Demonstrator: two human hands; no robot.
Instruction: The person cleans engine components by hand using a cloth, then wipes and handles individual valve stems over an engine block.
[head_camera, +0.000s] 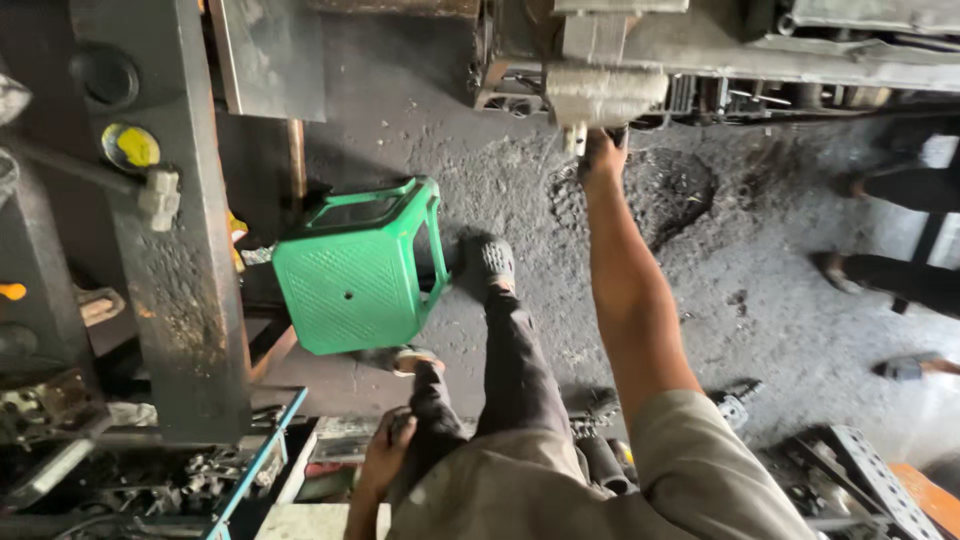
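Down low, left hand rests on the knee, fingers curled loosely. Right hand reaches out, fingers wrapped round a grey metal machine part above the dirty floor, green stool nearby.

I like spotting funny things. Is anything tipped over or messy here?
Yes. The green plastic stool looks tipped: its seat faces the camera and its legs point away. It sits beside the person's shoe on a dark, gritty floor.
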